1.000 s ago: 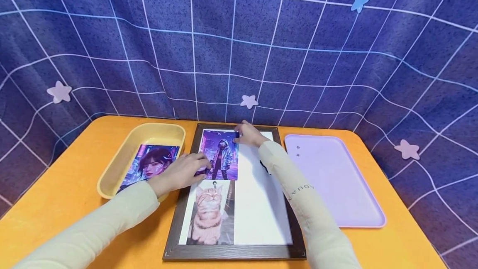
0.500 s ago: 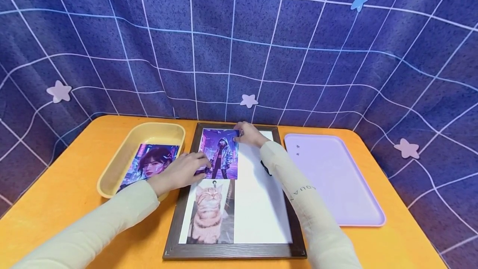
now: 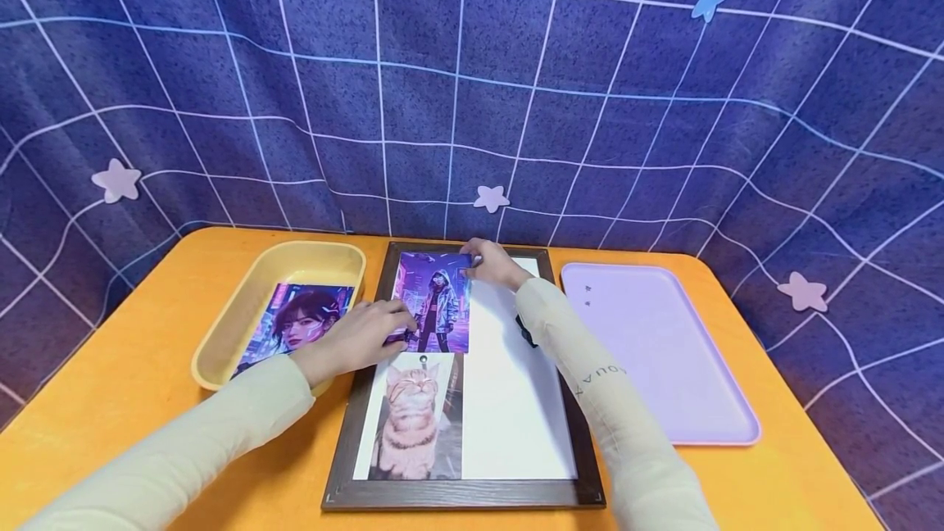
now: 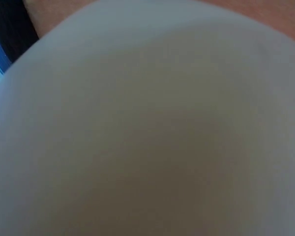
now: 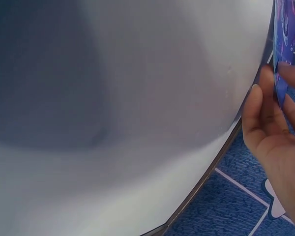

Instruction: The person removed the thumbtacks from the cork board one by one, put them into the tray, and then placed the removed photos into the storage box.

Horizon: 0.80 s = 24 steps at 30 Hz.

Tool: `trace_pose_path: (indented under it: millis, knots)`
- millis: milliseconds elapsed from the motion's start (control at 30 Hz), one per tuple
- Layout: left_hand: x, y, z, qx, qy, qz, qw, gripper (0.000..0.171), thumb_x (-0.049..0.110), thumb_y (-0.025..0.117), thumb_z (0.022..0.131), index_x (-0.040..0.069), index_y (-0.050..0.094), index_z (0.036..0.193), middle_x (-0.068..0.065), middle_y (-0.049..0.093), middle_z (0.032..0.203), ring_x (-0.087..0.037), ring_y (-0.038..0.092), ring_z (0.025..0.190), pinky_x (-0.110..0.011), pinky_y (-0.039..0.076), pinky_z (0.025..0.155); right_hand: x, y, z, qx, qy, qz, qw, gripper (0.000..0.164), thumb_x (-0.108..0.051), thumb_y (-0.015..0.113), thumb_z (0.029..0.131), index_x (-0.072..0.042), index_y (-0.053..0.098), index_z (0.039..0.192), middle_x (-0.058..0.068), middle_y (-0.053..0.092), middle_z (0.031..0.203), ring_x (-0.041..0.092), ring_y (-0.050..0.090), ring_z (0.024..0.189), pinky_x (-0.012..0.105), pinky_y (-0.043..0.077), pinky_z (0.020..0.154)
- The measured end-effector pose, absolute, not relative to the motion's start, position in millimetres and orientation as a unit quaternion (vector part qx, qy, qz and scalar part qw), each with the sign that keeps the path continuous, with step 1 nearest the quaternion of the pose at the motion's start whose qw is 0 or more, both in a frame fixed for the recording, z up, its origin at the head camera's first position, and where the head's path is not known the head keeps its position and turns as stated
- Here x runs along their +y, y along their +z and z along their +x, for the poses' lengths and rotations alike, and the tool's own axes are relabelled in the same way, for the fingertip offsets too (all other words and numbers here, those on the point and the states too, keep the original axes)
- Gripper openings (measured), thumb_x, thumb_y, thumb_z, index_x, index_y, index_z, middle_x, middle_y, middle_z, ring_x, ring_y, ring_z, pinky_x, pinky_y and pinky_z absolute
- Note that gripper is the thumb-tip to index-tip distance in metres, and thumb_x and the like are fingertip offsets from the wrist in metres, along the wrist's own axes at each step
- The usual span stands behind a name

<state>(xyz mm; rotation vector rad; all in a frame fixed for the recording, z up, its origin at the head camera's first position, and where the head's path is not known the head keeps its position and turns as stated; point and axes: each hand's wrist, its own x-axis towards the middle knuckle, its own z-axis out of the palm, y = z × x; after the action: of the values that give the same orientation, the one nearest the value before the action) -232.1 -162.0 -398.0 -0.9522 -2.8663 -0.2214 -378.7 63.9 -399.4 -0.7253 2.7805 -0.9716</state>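
Observation:
In the head view, a purple picture card of a hooded figure [image 3: 440,301] lies over the upper left of a white board in a dark frame [image 3: 472,495]. My right hand [image 3: 496,265] pinches its upper right corner; the right wrist view shows the card's edge between the thumb and fingers of that hand [image 5: 278,132]. At the card's lower left edge, my left hand [image 3: 365,334] holds it with curled fingers, the grip partly hidden. Just below lies a cat picture [image 3: 411,424], with a small silver round piece [image 3: 424,360] at its top. A pale sleeve blocks most of the left wrist view.
On the left stands a yellow bin [image 3: 210,342] holding another picture card [image 3: 298,322] of a dark-haired face. A lilac tray [image 3: 664,351] with two tiny dark pieces lies to the right. Behind the orange table [image 3: 782,400] hangs a blue gridded cloth [image 3: 413,105].
Very little differs. The fingers of my right hand have shifted slightly at the card's corner; my left hand stays in place.

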Motion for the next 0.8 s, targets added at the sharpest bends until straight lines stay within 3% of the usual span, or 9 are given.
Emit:
trace_pose_path:
  millis: [400, 800]
  knots:
    - [-161.8, -396.9, -232.7, -0.944, -0.075, -0.316, 0.049, 0.022, 0.025, 0.067, 0.082, 0.017, 0.066, 0.103, -0.003, 0.062, 0.106, -0.023, 0.059, 0.097, -0.046, 0.045, 0.085, 62.8, -398.6, -378.0, 0.913, -0.337, -0.215, 0.084, 0.039, -0.005, 0.067, 0.080, -0.001, 0.054, 0.116, 0.017, 0.057, 0.111, 0.019, 0.056, 0.079, 0.029, 0.047, 0.076]
    - [-166.2, -383.6, -234.0, -0.931, -0.125, -0.332, 0.084, 0.022, 0.021, 0.066, 0.083, 0.012, 0.066, 0.103, -0.004, 0.064, 0.099, -0.017, 0.062, 0.078, -0.033, 0.052, 0.072, 62.4, -398.8, -379.4, 0.911, -0.345, -0.207, 0.087, 0.039, -0.004, 0.067, 0.079, -0.001, 0.054, 0.115, 0.016, 0.057, 0.109, 0.021, 0.054, 0.088, 0.032, 0.045, 0.084]
